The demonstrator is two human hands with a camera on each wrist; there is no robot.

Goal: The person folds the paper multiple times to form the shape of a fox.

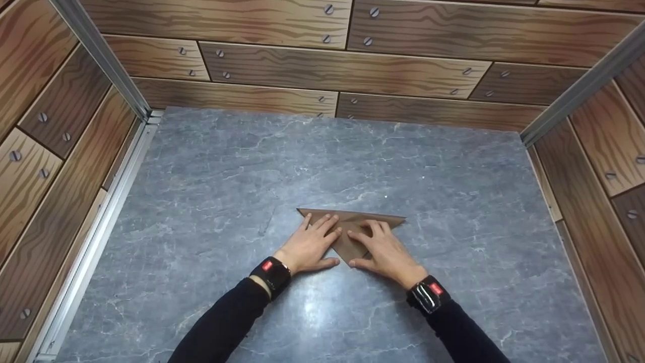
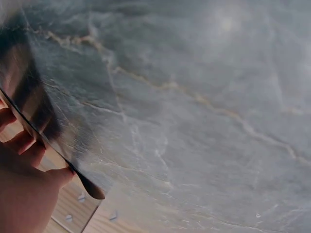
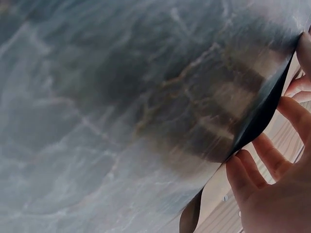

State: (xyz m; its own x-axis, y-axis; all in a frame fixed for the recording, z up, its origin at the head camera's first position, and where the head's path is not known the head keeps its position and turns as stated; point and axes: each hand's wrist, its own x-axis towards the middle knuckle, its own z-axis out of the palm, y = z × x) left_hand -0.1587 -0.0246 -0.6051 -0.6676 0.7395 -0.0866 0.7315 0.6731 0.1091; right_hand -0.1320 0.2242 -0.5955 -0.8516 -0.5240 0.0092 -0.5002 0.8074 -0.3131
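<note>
A brown sheet of paper (image 1: 347, 247), folded into a triangle with its long edge away from me, lies on the grey marbled tabletop. My left hand (image 1: 310, 244) rests on its left part with fingers spread, the thumb just off the near tip. On the right part, my right hand (image 1: 388, 252) presses down with its fingertips, its fingers slightly bent. From the left wrist, the paper (image 2: 92, 188) is seen edge-on beneath the fingers. In the right wrist view, one edge of the paper (image 3: 262, 116) bulges up off the table beside the fingertips.
Wood-plank-patterned panels (image 1: 277, 65) wall the table at the back and both sides. A metal rail (image 1: 95, 232) runs along the left edge. Small white specks (image 1: 386, 196) dot the tabletop (image 1: 227, 166) beyond the paper.
</note>
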